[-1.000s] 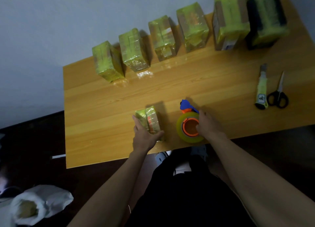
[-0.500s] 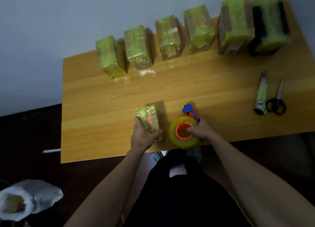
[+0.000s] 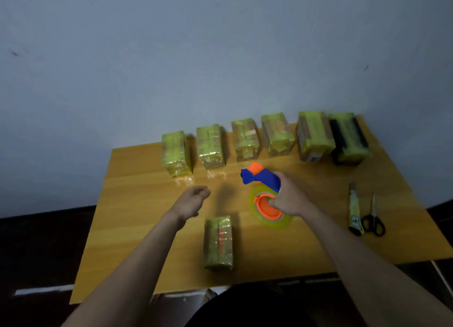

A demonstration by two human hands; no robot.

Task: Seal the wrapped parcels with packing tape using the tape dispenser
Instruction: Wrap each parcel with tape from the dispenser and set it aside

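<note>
Right hand [image 3: 289, 200] grips the tape dispenser [image 3: 266, 195], lifted above the table [image 3: 137, 204]; left hand [image 3: 192, 201] hovers loose-fingered, holding nothing; wrapped parcel [image 3: 218, 243] lies unheld near the front edge; risk: unsteadied, it may slide under tape pull, skewing the seal.
</note>
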